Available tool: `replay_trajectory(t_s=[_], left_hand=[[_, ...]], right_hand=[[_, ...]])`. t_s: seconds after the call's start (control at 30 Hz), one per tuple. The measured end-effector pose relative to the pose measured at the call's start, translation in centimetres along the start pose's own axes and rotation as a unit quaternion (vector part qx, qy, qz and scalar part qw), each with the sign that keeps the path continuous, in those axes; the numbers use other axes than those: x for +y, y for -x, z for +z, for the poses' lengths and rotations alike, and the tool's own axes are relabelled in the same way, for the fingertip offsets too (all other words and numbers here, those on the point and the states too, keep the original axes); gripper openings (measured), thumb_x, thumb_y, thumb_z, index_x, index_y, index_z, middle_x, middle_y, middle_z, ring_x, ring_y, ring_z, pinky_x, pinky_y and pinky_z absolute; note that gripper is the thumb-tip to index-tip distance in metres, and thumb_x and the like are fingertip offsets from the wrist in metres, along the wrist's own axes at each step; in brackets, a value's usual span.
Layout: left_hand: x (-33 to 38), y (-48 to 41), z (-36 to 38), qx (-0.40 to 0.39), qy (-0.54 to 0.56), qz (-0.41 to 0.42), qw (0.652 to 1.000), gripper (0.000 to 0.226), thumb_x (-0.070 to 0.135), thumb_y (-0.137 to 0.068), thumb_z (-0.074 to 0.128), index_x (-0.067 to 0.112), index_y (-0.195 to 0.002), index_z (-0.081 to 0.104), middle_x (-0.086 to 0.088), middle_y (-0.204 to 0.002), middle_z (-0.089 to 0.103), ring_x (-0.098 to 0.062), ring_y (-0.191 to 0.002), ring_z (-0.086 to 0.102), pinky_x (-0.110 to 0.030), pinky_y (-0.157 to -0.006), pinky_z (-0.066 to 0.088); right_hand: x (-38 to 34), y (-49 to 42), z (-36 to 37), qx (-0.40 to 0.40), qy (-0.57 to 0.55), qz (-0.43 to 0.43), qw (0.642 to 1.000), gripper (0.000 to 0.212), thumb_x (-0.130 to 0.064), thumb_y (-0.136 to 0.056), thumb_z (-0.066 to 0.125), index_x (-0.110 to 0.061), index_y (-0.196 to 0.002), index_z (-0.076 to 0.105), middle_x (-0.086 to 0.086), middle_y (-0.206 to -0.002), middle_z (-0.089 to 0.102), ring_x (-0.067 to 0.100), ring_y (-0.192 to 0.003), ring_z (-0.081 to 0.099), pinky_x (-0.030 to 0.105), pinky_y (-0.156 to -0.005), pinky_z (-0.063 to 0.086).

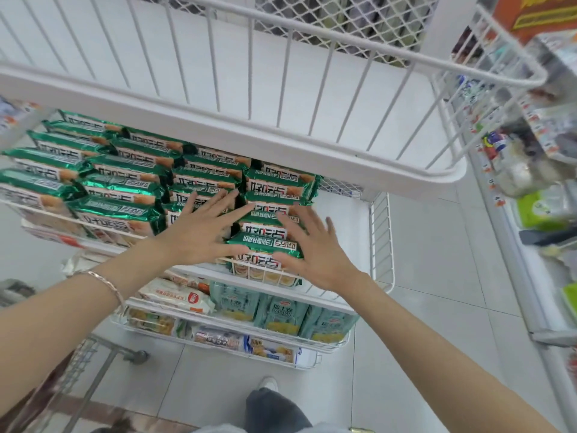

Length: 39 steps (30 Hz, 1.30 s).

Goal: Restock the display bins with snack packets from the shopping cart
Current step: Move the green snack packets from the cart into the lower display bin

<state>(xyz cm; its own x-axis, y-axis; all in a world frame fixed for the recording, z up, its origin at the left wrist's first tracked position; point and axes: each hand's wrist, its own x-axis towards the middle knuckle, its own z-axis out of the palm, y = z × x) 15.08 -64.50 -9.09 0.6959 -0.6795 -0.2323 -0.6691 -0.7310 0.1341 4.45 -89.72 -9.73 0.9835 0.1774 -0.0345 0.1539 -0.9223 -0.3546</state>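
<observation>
Okay, head view only. Left hand (199, 232) is lying flat on the green snack packets (125, 210) in the middle display bin (381, 245), fingers straight and fanned out, gripping nothing. Right hand (315, 250) is doing the same: palm down, fingers straight and spread, touching the rightmost stack (265, 243) at the bin's front wire edge, nothing held. Packets are sitting in overlapping rows, filling the bin from its left side to roughly two thirds across. White bin floor is showing right of the last stack. Top wire bin (281, 132) is hanging over the back rows. Lower bin (331, 304) is holding pale teal packets (281, 310) and white ones (178, 298). Bracelet (107, 281) is sitting on the left wrist. Shopping cart (106, 360) frame is showing at lower left, blurred; cannot tell its contents. Shoe (269, 384) is standing on the tiled floor (437, 276).
</observation>
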Motion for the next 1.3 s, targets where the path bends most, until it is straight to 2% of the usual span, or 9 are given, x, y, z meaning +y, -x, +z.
replay_trajectory(t_s=[0.13, 0.37, 0.47, 0.57, 0.8, 0.97, 1.13, 1.23, 1.3], left_hand=[[-0.4, 0.0, 0.7, 0.006, -0.025, 0.012, 1.0, 0.085, 0.093, -0.071, -0.001, 0.057, -0.144, -0.025, 0.012, -0.161, -0.016, -0.019, -0.15, -0.024, -0.059, -0.119, -0.014], [-0.6, -0.2, 1.2, 0.029, -0.043, 0.005, 0.999, 0.086, 0.094, -0.071, -0.001, 0.057, -0.146, -0.018, 0.014, -0.162, -0.013, -0.015, -0.15, -0.021, -0.059, -0.12, -0.01], [-0.1, 0.2, 0.9, 0.028, -0.019, 0.001, 0.999, 0.089, 0.098, -0.069, 0.003, 0.059, -0.143, -0.025, 0.015, -0.16, -0.026, -0.015, -0.15, -0.023, -0.059, -0.12, -0.01], [0.3, 1.0, 1.2, 0.04, -0.042, 0.022, 0.998, 0.083, 0.092, -0.078, 0.006, 0.057, -0.144, -0.027, 0.014, -0.159, -0.03, -0.019, -0.15, -0.024, -0.062, -0.119, -0.007], [-0.5, 0.5, 2.3, 0.068, -0.077, 0.023, 0.994, 0.074, 0.085, -0.084, -0.002, 0.054, -0.148, -0.023, 0.01, -0.164, -0.013, -0.02, -0.151, -0.019, -0.06, -0.12, -0.005], [0.2, 0.5, 1.8, 0.038, -0.077, 0.003, 0.996, 0.073, 0.082, -0.09, 0.006, 0.051, -0.148, -0.026, 0.008, -0.162, -0.022, -0.019, -0.15, -0.021, -0.058, -0.121, -0.006], [-2.0, 6.9, 2.8, 0.186, 0.067, -0.088, 0.976, 0.063, 0.059, -0.101, 0.024, 0.031, -0.158, 0.019, 0.003, -0.165, 0.018, -0.017, -0.151, 0.02, -0.045, -0.123, 0.011], [-5.0, 12.6, 4.4, 0.223, 0.071, -0.142, 0.962, 0.057, 0.046, -0.102, 0.033, 0.022, -0.153, 0.033, -0.003, -0.157, 0.038, -0.023, -0.14, 0.041, -0.046, -0.116, 0.027], [-7.4, 16.5, 6.0, 0.21, 0.075, -0.187, 0.957, 0.053, 0.04, -0.103, 0.04, 0.024, -0.153, 0.033, -0.004, -0.155, 0.04, -0.024, -0.136, 0.044, -0.046, -0.113, 0.033]], right_hand=[[0.0, -1.1, 1.8, 0.01, 0.017, -0.08, 0.997, 0.072, -0.069, -0.092, 0.037, -0.035, -0.155, 0.031, 0.007, -0.166, 0.016, 0.028, -0.154, 0.004, 0.047, -0.119, 0.027], [-0.1, -1.4, 2.2, -0.001, 0.002, -0.08, 0.997, 0.074, -0.069, -0.092, 0.037, -0.034, -0.156, 0.028, 0.005, -0.167, 0.009, 0.023, -0.155, -0.003, 0.047, -0.125, 0.011], [0.6, -0.5, 1.5, 0.031, 0.15, -0.118, 0.981, 0.07, -0.068, -0.098, 0.025, -0.036, -0.159, 0.01, 0.005, -0.168, 0.005, 0.026, -0.155, 0.0, 0.064, -0.12, 0.004], [1.4, 0.4, 2.9, 0.021, 0.25, -0.245, 0.937, 0.059, -0.055, -0.104, 0.024, -0.04, -0.158, 0.006, 0.005, -0.168, 0.007, 0.032, -0.154, 0.007, 0.065, -0.12, 0.008], [3.5, -2.0, 1.1, -0.032, 0.228, -0.287, 0.93, 0.049, -0.047, -0.108, 0.017, -0.043, -0.157, 0.013, -0.002, -0.168, 0.004, 0.022, -0.155, 0.0, 0.062, -0.12, 0.004], [2.7, -1.9, 0.4, -0.042, 0.22, -0.261, 0.939, 0.049, -0.047, -0.108, 0.017, -0.045, -0.157, 0.011, 0.0, -0.168, 0.006, 0.022, -0.155, 0.0, 0.06, -0.121, 0.003], [-1.4, 0.2, 1.1, 0.081, 0.107, -0.238, 0.962, 0.045, -0.039, -0.106, 0.035, -0.022, -0.145, 0.049, 0.014, -0.156, 0.038, 0.03, -0.144, 0.036, 0.063, -0.12, 0.014], [-6.1, -0.9, 2.9, 0.108, 0.098, -0.252, 0.957, 0.043, -0.025, -0.1, 0.048, -0.018, -0.142, 0.05, 0.014, -0.153, 0.04, 0.028, -0.143, 0.036, 0.058, -0.122, 0.014], [-10.2, -2.5, 4.4, 0.08, 0.093, -0.27, 0.955, 0.048, -0.025, -0.099, 0.046, -0.021, -0.147, 0.045, 0.011, -0.156, 0.036, 0.026, -0.146, 0.031, 0.051, -0.124, 0.0]])
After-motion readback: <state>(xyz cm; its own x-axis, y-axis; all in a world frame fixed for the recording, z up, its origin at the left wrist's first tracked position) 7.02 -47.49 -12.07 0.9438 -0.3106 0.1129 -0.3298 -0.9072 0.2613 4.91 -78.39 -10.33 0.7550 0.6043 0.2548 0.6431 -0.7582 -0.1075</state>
